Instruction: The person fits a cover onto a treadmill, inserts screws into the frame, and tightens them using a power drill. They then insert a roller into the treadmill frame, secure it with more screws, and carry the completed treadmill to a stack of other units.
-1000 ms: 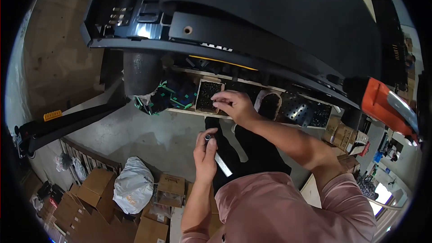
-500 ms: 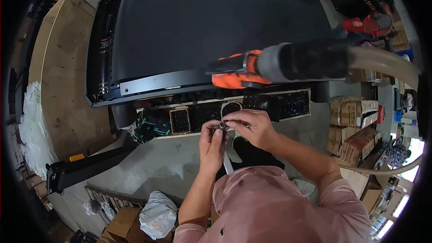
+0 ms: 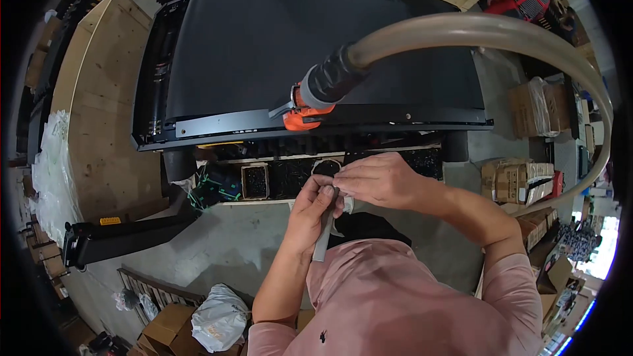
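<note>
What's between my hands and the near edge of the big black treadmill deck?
In the head view, a wooden tray of small compartments with dark fasteners lies between the hands, left hand and right hand, and the treadmill deck, partly under its edge.

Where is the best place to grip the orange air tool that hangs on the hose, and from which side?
Probably the dark sleeve just behind the orange air tool, where the hose joins it. Come from the near side with the right hand: the tool hangs tilted, its tip pointing down-left, over the black deck.
</note>
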The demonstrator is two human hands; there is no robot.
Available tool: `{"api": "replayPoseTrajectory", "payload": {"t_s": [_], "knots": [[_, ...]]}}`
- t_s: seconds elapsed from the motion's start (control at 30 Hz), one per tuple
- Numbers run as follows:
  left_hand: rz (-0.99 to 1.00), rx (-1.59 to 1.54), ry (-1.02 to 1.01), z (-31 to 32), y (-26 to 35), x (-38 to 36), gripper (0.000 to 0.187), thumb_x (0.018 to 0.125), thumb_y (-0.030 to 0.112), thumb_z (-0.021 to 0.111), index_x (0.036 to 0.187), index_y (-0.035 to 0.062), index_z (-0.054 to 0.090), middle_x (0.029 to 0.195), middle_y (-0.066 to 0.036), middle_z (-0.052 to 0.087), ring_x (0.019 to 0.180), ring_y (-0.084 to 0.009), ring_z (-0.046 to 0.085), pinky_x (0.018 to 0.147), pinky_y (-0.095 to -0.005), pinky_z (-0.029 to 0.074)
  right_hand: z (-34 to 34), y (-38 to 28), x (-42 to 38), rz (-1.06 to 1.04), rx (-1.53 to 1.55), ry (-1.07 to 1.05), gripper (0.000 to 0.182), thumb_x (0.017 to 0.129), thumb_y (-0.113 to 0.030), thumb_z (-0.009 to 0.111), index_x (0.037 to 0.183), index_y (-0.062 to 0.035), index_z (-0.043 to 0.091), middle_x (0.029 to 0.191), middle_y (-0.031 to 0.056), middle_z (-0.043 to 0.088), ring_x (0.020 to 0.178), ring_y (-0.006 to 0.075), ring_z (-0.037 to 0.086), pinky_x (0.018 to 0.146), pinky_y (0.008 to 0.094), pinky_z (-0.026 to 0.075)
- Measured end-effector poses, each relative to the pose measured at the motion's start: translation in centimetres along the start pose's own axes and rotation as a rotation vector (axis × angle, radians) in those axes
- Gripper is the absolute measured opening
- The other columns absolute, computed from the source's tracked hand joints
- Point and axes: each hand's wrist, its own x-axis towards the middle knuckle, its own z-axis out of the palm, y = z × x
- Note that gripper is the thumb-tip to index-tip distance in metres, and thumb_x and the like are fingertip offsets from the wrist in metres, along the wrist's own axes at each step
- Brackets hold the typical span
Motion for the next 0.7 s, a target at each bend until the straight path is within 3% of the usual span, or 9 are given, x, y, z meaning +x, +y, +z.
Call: {"api": "replayPoseTrajectory", "payload": {"t_s": [0.23, 0.3, 0.33, 0.4, 0.43, 0.5, 0.6, 0.63, 0.7], "knots": [[0.166, 0.018, 0.086, -1.2, -1.1, 0.2, 0.026, 0.099, 0.024, 0.059, 0.111, 0.0016, 0.058, 0.094, -0.004, 0.061, 0.081, -0.0107, 0.055, 0.072, -0.0248, 0.044, -0.3, -1.1, 1.9, 0.007, -0.073, -0.093, 0.030, 0.079, -0.016, 0.075, 0.107, -0.0072, 0.070, 0.107, 0.0096, 0.070, 0.099, 0.0261, 0.069, 0.084, 0.0358, 0.057], [0.215, 0.076, 0.145, -3.3, -0.8, 1.3, 0.028, 0.097, 0.024, 0.061, 0.114, 0.0005, 0.064, 0.096, -0.005, 0.066, 0.084, -0.0093, 0.056, 0.075, -0.0236, 0.045, -1.4, -1.7, 2.7, 0.405, 0.137, -0.053, 0.038, 0.077, -0.017, 0.078, 0.112, -0.0055, 0.068, 0.110, 0.0111, 0.069, 0.108, 0.0271, 0.066, 0.095, 0.0381, 0.052], [0.200, 0.104, 0.181, -5.2, -0.8, 2.3, 0.028, 0.097, 0.023, 0.061, 0.114, 0.0006, 0.065, 0.097, -0.005, 0.067, 0.083, -0.0091, 0.056, 0.074, -0.0236, 0.045, -2.2, -0.5, 3.0, 0.516, 0.259, 0.012, 0.062, 0.075, -0.016, 0.081, 0.130, -0.0036, 0.056, 0.128, 0.0137, 0.061, 0.122, 0.0269, 0.057, 0.105, 0.0398, 0.044], [0.181, 0.123, 0.206, -9.7, -1.3, 5.2, 0.026, 0.096, 0.019, 0.062, 0.113, 0.0004, 0.066, 0.098, -0.007, 0.069, 0.080, -0.0085, 0.057, 0.073, -0.0236, 0.046, -3.0, 0.7, 5.8, 0.682, 0.685, 0.258, 0.088, 0.071, -0.016, 0.084, 0.144, -0.0014, 0.037, 0.146, 0.0157, 0.045, 0.134, 0.0264, 0.046, 0.111, 0.0413, 0.038], [0.150, 0.053, 0.194, -11.3, -1.4, 6.8, 0.024, 0.096, 0.017, 0.062, 0.112, 0.0005, 0.066, 0.098, -0.007, 0.069, 0.079, -0.0088, 0.058, 0.073, -0.0240, 0.046, -2.8, 2.6, 7.7, 0.521, 0.683, 0.210, 0.106, 0.067, -0.020, 0.089, 0.149, -0.0011, 0.024, 0.154, 0.0182, 0.031, 0.139, 0.0301, 0.038, 0.115, 0.0431, 0.033], [0.090, -0.089, 0.180, -13.0, -1.2, 10.2, 0.015, 0.093, 0.010, 0.064, 0.105, 0.0016, 0.067, 0.095, -0.006, 0.069, 0.077, -0.0109, 0.059, 0.072, -0.0255, 0.047, -2.2, 3.1, 11.3, 0.325, 0.720, 0.166, 0.109, 0.063, -0.026, 0.092, 0.147, 0.0005, 0.027, 0.152, 0.0201, 0.034, 0.140, 0.0323, 0.037, 0.116, 0.0445, 0.030], [0.057, -0.172, 0.055, -14.0, -0.7, 13.7, 0.017, 0.088, 0.004, 0.067, 0.106, 0.0036, 0.066, 0.099, -0.005, 0.067, 0.085, -0.0154, 0.061, 0.078, -0.0293, 0.050, -1.4, 3.4, 12.6, 0.183, 0.724, 0.063, 0.100, 0.067, -0.033, 0.091, 0.143, 0.0006, 0.035, 0.140, 0.0222, 0.049, 0.127, 0.0335, 0.053, 0.105, 0.0460, 0.044], [0.042, -0.180, 0.057, -14.8, -0.8, 14.6, 0.017, 0.088, 0.004, 0.067, 0.106, 0.0036, 0.066, 0.099, -0.005, 0.067, 0.085, -0.0154, 0.061, 0.078, -0.0293, 0.050, -2.3, 4.0, 13.4, 0.047, 0.421, -0.031, 0.078, 0.074, -0.032, 0.086, 0.132, 0.0011, 0.046, 0.129, 0.0218, 0.058, 0.115, 0.0326, 0.061, 0.098, 0.0463, 0.050], [-0.041, -0.272, -0.071, -15.9, -1.1, 16.2, 0.023, 0.088, 0.005, 0.068, 0.110, 0.0045, 0.065, 0.107, -0.005, 0.066, 0.094, -0.0170, 0.062, 0.086, -0.0321, 0.051, -0.6, 4.2, 12.9, 0.140, 0.541, 0.114, 0.068, 0.077, -0.031, 0.083, 0.126, 0.0002, 0.049, 0.124, 0.0210, 0.059, 0.113, 0.0321, 0.062, 0.098, 0.0471, 0.050]]}}
